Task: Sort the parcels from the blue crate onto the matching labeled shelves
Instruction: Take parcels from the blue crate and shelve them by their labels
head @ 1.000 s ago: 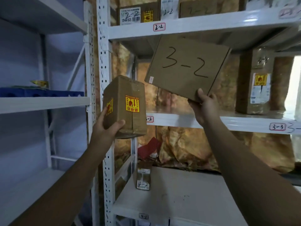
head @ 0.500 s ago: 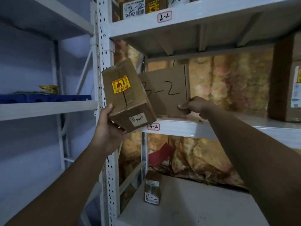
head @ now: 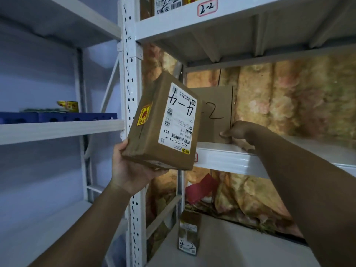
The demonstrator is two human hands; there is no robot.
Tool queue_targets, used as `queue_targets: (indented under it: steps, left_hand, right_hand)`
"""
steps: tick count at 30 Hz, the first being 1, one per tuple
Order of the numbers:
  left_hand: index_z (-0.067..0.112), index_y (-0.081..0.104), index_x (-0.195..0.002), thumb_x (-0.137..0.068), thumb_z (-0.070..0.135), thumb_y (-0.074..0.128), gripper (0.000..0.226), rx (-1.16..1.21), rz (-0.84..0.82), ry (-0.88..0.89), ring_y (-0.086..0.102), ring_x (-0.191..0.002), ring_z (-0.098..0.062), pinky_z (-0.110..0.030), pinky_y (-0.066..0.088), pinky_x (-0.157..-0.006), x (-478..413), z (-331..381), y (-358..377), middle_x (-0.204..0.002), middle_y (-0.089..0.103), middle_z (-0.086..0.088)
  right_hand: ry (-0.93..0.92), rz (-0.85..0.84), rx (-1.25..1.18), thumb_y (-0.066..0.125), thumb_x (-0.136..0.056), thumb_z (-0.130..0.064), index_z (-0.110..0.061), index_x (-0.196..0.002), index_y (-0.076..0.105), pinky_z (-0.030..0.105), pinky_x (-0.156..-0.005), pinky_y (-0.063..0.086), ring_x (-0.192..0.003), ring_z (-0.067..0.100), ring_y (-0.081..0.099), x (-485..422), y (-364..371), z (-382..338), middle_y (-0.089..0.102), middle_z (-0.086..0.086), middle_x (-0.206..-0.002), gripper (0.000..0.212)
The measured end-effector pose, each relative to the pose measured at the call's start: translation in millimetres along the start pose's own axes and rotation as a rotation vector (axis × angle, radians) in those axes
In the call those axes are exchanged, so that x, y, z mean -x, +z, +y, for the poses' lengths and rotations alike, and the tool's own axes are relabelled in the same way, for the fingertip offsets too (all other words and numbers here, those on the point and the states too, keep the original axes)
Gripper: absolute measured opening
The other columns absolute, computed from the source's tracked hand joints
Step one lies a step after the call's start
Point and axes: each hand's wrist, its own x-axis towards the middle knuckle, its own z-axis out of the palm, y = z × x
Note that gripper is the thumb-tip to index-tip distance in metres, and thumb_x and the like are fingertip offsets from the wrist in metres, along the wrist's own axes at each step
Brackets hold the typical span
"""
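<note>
Left hand (head: 133, 170): palm up, fingers wrapped under the lower corner of a brown cardboard parcel (head: 163, 124), tilted, its white shipping label handwritten "4-4" and a yellow-red sticker on the adjoining face; held in front of the white perforated shelf upright (head: 131, 93).

Right hand (head: 236, 132): fingers pinching the lower right edge of a flat brown cardboard box marked "-2" (head: 215, 112), which stands upright on the white metal middle shelf (head: 227, 158), partly hidden behind the held parcel.

Upper shelf tagged "2-2" (head: 207, 7): holds a labelled carton (head: 167, 4), mostly cut off.

Lowest shelf (head: 231, 247): one small brown carton marked "4-2" (head: 188, 232), standing upright.

Left-hand rack: blue crate (head: 57, 117) on its shelf, a yellow-red item showing above its rim.
</note>
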Motion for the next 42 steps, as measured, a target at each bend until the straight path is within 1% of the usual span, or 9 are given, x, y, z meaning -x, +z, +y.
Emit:
queue_targets:
  steps: [3, 7, 13, 17, 25, 30, 33, 36, 42]
  left_hand:
    - [0.025, 0.060, -0.125, -0.071, 0.058, 0.048, 0.065, 0.033, 0.026, -0.004, 0.043, -0.127, -0.040, -0.063, 0.034, -0.099, -4, -5, -3, -0.138, 0.051, -0.014]
    - [0.026, 0.062, -0.121, -0.072, 0.060, 0.046, 0.062, 0.038, 0.033, 0.003, 0.044, -0.125, -0.040, -0.063, 0.029, -0.101, -5, -10, -9, -0.135, 0.054, -0.013]
    - [0.028, 0.056, -0.130, -0.071, 0.061, 0.050, 0.068, 0.064, 0.054, 0.074, 0.035, -0.134, -0.042, -0.067, 0.019, -0.105, 4, -12, -24, -0.143, 0.048, -0.015]
    - [0.025, 0.052, -0.135, -0.069, 0.062, 0.056, 0.076, 0.062, 0.128, 0.080, 0.031, -0.136, -0.043, -0.066, 0.018, -0.107, 8, -13, -25, -0.139, 0.050, -0.015]
    - [0.025, 0.049, -0.135, -0.073, 0.062, 0.048, 0.072, 0.055, 0.152, 0.089, 0.042, -0.126, -0.040, -0.063, 0.021, -0.107, 9, -20, -27, -0.136, 0.049, -0.017]
    - [0.025, 0.059, -0.122, -0.073, 0.061, 0.043, 0.063, 0.051, 0.158, 0.058, 0.051, -0.116, -0.037, -0.056, 0.038, -0.096, 10, -24, -19, -0.125, 0.058, -0.015]
    - [0.023, 0.058, -0.123, -0.071, 0.061, 0.047, 0.066, 0.084, 0.146, 0.023, 0.052, -0.115, -0.036, -0.054, 0.044, -0.090, 15, -25, -12, -0.125, 0.058, -0.015]
    - [0.022, 0.058, -0.124, -0.075, 0.060, 0.043, 0.064, 0.093, 0.119, -0.057, 0.055, -0.112, -0.038, -0.057, 0.048, -0.086, 19, -22, -8, -0.124, 0.058, -0.017]
    - [0.019, 0.069, -0.116, -0.059, 0.062, 0.066, 0.071, 0.011, -0.026, -0.315, 0.061, -0.105, -0.042, -0.060, 0.048, -0.084, 40, -10, 8, -0.125, 0.061, -0.019]
  right_hand:
    - [0.013, -0.010, 0.001, 0.066, -0.091, -0.028, -0.002, -0.065, 0.057, 0.030, -0.056, 0.039, -0.108, 0.039, 0.058, -10, -3, 4, 0.065, 0.022, -0.111, 0.038]
    - [0.031, -0.004, -0.042, 0.065, -0.092, -0.025, -0.003, -0.065, 0.054, 0.028, -0.053, 0.034, -0.077, 0.020, 0.054, -15, -2, 5, 0.062, 0.014, -0.101, 0.036]
    - [-0.003, -0.006, -0.050, 0.068, -0.090, -0.022, -0.006, -0.061, 0.054, 0.028, -0.056, 0.032, -0.102, 0.027, 0.057, -18, -4, 6, 0.063, 0.016, -0.114, 0.036]
    - [-0.041, 0.005, -0.058, 0.069, -0.089, -0.022, -0.011, -0.062, 0.053, 0.025, -0.054, 0.033, -0.081, 0.013, 0.054, -16, -2, 6, 0.061, 0.008, -0.108, 0.034]
    - [-0.095, 0.022, -0.054, 0.066, -0.091, -0.021, 0.002, -0.124, 0.059, 0.017, -0.054, 0.039, -0.071, 0.009, 0.052, -16, 3, 7, 0.061, 0.008, -0.110, 0.040]
    - [-0.072, -0.015, -0.161, 0.070, -0.083, -0.047, -0.009, -0.130, 0.052, 0.030, -0.086, 0.047, -0.116, 0.027, 0.054, -18, 8, 5, 0.056, 0.005, -0.133, 0.063]
    - [-0.115, 0.368, -0.138, 0.052, -0.073, -0.081, -0.019, -0.148, 0.031, 0.049, -0.107, 0.038, -0.131, 0.037, 0.044, -9, 4, -7, 0.045, 0.014, -0.145, 0.099]
    - [-0.385, 0.637, -0.387, 0.047, -0.090, -0.063, -0.021, -0.122, 0.054, 0.044, -0.096, 0.048, -0.109, 0.028, 0.061, 2, -3, -19, 0.063, 0.006, -0.117, 0.053]
    - [-0.516, 0.009, -0.274, 0.055, -0.085, -0.063, -0.017, -0.131, 0.058, 0.033, -0.093, 0.049, -0.110, 0.017, 0.062, 57, 4, -44, 0.065, 0.002, -0.124, 0.065]
